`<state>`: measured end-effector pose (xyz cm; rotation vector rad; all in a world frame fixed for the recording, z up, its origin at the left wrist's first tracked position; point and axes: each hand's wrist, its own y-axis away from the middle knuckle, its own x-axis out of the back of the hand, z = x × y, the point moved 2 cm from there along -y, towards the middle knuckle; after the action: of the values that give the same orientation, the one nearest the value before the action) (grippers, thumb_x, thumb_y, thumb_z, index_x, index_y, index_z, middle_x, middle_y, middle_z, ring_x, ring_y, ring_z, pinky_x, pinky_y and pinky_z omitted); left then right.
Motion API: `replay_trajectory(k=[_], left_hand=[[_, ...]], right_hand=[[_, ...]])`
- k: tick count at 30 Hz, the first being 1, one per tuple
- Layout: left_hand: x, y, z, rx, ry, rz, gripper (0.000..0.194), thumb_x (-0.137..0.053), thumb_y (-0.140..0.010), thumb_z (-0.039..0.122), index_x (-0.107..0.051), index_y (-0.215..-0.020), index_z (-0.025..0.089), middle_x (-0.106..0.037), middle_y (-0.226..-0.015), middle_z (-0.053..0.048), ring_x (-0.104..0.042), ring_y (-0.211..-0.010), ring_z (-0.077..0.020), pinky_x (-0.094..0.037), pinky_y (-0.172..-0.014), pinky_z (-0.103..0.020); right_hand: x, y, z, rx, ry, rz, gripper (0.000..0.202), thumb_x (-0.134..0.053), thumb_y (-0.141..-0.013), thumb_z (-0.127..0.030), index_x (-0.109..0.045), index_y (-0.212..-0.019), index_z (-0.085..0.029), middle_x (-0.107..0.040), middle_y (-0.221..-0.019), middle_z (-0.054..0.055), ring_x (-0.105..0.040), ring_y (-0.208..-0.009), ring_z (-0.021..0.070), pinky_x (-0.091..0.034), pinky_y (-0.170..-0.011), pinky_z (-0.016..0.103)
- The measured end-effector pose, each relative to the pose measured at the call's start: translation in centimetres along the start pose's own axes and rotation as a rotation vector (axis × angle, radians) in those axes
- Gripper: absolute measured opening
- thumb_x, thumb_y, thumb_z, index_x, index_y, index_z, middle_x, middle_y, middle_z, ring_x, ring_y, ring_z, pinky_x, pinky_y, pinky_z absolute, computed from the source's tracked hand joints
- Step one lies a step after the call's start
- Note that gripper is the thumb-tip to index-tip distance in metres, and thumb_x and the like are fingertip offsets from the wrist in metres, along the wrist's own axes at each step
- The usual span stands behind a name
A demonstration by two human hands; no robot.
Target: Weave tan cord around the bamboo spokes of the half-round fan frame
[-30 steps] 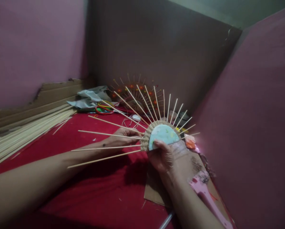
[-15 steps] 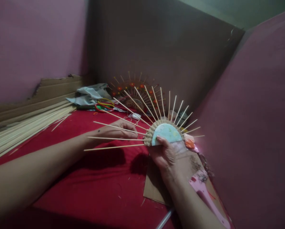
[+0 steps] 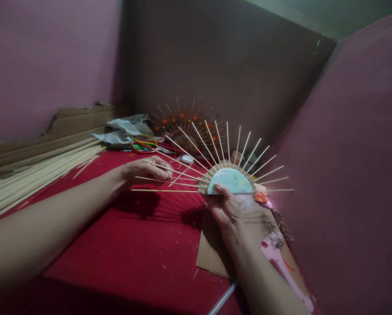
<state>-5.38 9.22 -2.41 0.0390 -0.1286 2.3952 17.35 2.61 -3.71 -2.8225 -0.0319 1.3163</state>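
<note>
My right hand (image 3: 227,214) grips a half-round woven fan (image 3: 233,181), thumb on its pale blue-green patterned face and fingers hidden underneath. A braided straw-coloured band (image 3: 204,181) runs round the curved edge. Thin pale sticks (image 3: 201,140) radiate from that band like rays. Left of the fan, my left hand (image 3: 156,168) is closed, fingertips pinched together among the leftmost sticks. A faint thin strand seems to run between it and the band, but what the fingers hold is too fine to make out.
Many loose sticks (image 3: 51,175) lie at left beside cardboard (image 3: 81,124). Scissors (image 3: 146,145) and a plastic bag (image 3: 127,129) are behind. A decorated fan-shaped piece (image 3: 179,124) stands at the back. On the right are a cardboard sheet (image 3: 212,249) and a pink glue-gun-like tool (image 3: 286,267).
My left hand has drawn back to the left, away from the woven band. The fan has turned slightly clockwise, its left sticks rising and its right ones dipping.
</note>
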Motion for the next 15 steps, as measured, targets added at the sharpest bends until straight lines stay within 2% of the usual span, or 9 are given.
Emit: replay_trajectory(k=[7,12,15], left_hand=[[2.6,0.9,-0.3,0.041,-0.073,-0.065,0.008,-0.069,-0.058,0.021,-0.073,-0.063,0.017,-0.055,-0.057,-0.004,-0.042,-0.053,-0.0116,-0.035,-0.048,-0.025],[5.1,2.5,0.3,0.099,-0.347,-0.081,0.010,-0.071,-0.061,0.029,-0.075,-0.066,0.021,-0.060,-0.063,-0.006,-0.049,-0.058,-0.0147,-0.042,-0.056,-0.028],[5.8,3.2,1.1,0.078,-0.467,-0.065,0.014,-0.071,-0.063,0.032,-0.075,-0.070,0.020,-0.062,-0.065,-0.007,-0.051,-0.060,-0.0155,-0.044,-0.059,-0.029]], right_hand=[[-0.1,-0.3,0.3,-0.018,-0.055,0.074,0.034,-0.057,-0.060,0.001,-0.061,-0.086,-0.021,-0.069,-0.070,-0.006,-0.065,-0.072,0.0123,-0.053,-0.078,0.031],[-0.2,-0.9,0.5,0.006,-0.089,0.096,0.034,-0.059,-0.058,0.003,-0.060,-0.083,-0.020,-0.068,-0.069,-0.008,-0.064,-0.070,0.0103,-0.053,-0.078,0.029],[-0.5,-1.3,0.5,0.003,-0.063,0.092,0.028,-0.058,-0.059,0.001,-0.058,-0.077,-0.020,-0.067,-0.065,-0.008,-0.064,-0.067,0.0104,-0.053,-0.077,0.029]])
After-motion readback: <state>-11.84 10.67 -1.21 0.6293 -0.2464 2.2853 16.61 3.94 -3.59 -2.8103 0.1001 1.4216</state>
